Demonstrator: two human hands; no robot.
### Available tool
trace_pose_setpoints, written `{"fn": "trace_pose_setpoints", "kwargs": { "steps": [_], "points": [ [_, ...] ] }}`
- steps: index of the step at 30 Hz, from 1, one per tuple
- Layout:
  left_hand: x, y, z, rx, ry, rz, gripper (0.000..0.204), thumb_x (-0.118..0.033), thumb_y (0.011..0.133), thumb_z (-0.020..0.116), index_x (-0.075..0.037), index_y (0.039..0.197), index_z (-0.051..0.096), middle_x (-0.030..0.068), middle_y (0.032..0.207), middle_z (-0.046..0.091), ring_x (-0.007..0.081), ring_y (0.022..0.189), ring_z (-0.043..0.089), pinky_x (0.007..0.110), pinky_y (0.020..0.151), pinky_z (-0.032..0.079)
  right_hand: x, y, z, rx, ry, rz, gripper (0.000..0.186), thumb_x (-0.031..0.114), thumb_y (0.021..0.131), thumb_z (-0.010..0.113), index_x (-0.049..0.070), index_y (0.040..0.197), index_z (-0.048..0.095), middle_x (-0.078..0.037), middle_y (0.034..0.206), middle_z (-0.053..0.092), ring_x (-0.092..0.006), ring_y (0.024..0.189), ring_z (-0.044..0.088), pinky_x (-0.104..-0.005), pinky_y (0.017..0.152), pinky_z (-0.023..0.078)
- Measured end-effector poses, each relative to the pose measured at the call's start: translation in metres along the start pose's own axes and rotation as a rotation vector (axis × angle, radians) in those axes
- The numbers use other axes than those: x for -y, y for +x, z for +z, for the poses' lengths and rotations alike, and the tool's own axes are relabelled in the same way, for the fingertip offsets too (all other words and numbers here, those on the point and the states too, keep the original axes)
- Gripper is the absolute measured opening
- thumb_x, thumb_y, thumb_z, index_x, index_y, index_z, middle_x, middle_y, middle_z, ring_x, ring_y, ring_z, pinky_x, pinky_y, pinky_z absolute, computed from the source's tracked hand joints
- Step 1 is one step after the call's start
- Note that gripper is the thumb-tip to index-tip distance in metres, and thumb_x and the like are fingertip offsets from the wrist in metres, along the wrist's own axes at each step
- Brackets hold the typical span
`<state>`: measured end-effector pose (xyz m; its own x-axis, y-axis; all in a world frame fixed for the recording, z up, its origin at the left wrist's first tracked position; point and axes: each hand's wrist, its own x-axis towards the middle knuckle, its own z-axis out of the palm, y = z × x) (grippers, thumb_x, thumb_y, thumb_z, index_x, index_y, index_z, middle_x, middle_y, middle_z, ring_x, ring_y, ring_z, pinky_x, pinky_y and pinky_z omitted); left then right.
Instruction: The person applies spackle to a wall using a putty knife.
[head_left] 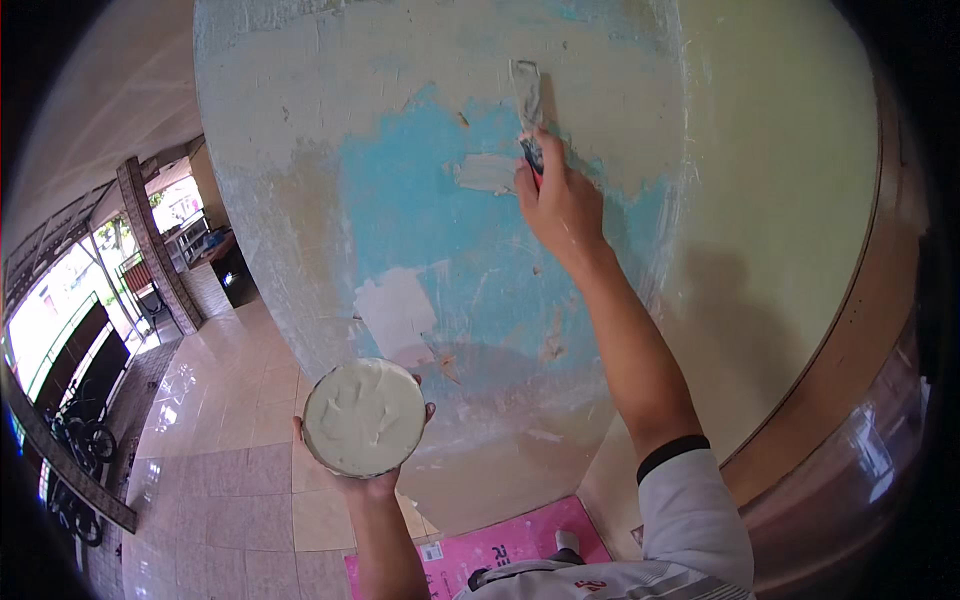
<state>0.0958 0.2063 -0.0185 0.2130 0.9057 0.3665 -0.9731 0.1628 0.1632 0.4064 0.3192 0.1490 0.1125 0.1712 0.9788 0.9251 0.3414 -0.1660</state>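
Observation:
My right hand (563,205) is closed round the handle of a putty knife (527,92), raised against the upper part of the wall (450,240). Whitish filler smears the knife's blade, which points upward. Low on the left, my left hand (372,482) holds a round tub (362,418) of pale putty from below, its fingers wrapped round the rim. The wall has a bare turquoise area ringed by greyish filler. A fresh pale patch of putty (486,172) lies just left of the knife's handle, and a whiter patch (396,312) shows lower down.
A pink printed sheet (500,550) lies on the floor at the wall's foot, with my foot (567,541) on it. Tiled floor (225,450) spreads to the left, toward a pillar (158,245) and bicycles (85,450). A pale green wall (780,180) adjoins on the right.

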Motion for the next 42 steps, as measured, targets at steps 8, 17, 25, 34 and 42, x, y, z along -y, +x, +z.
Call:
{"fn": "trace_pose_setpoints", "kwargs": {
  "steps": [8, 17, 25, 34, 42],
  "points": [
    [-0.003, -0.007, -0.008, 0.033, 0.034, 0.014, 0.093, -0.075, 0.088, 0.057, -0.014, 0.155, 0.041, 0.0267, 0.161, 0.031, 0.0631, 0.144, 0.024, 0.085, 0.107, 0.023, -0.014, -0.051, 0.014, 0.039, -0.046, -0.135, 0.043, 0.022, 0.093, 0.068, 0.003, 0.131, 0.061, -0.016, 0.087, 0.075, -0.037, 0.073, 0.072, -0.0508, 0.063, 0.057],
    [-0.002, -0.002, -0.009, 0.088, 0.078, 0.005, 0.093, -0.073, 0.09, 0.057, -0.01, 0.156, 0.04, 0.0276, 0.162, 0.03, 0.0621, 0.145, 0.024, 0.083, 0.108, 0.024, -0.012, 0.008, 0.006, 0.121, -0.111, -0.006, 0.044, 0.027, 0.096, 0.065, 0.008, 0.134, 0.053, -0.019, 0.08, 0.074, -0.0392, 0.069, 0.071, -0.0496, 0.058, 0.056],
    [-0.002, -0.005, -0.013, 0.035, 0.009, 0.048, 0.092, -0.073, 0.09, 0.057, -0.011, 0.156, 0.039, 0.0291, 0.162, 0.028, 0.0627, 0.145, 0.022, 0.084, 0.108, 0.024, -0.02, -0.031, 0.007, 0.079, 0.051, -0.044, 0.044, 0.024, 0.095, 0.066, 0.003, 0.131, 0.053, -0.02, 0.077, 0.072, -0.0406, 0.065, 0.07, -0.051, 0.057, 0.056],
    [-0.005, -0.009, -0.016, 0.017, 0.008, 0.054, 0.094, -0.072, 0.089, 0.059, -0.011, 0.157, 0.037, 0.0291, 0.162, 0.027, 0.0651, 0.144, 0.021, 0.085, 0.109, 0.022, -0.019, -0.036, 0.024, 0.102, 0.051, -0.117, 0.046, 0.023, 0.096, 0.066, 0.0, 0.134, 0.054, -0.023, 0.085, 0.073, -0.0427, 0.071, 0.071, -0.0502, 0.061, 0.057],
    [-0.002, -0.007, -0.01, -0.127, -0.093, 0.06, 0.09, -0.077, 0.086, 0.058, -0.02, 0.154, 0.043, 0.0234, 0.162, 0.032, 0.0655, 0.143, 0.024, 0.088, 0.105, 0.021, -0.005, 0.019, 0.004, 0.143, 0.177, -0.035, 0.047, 0.022, 0.098, 0.064, -0.004, 0.135, 0.052, -0.024, 0.084, 0.072, -0.0421, 0.074, 0.072, -0.0485, 0.065, 0.058]
  ]
}}
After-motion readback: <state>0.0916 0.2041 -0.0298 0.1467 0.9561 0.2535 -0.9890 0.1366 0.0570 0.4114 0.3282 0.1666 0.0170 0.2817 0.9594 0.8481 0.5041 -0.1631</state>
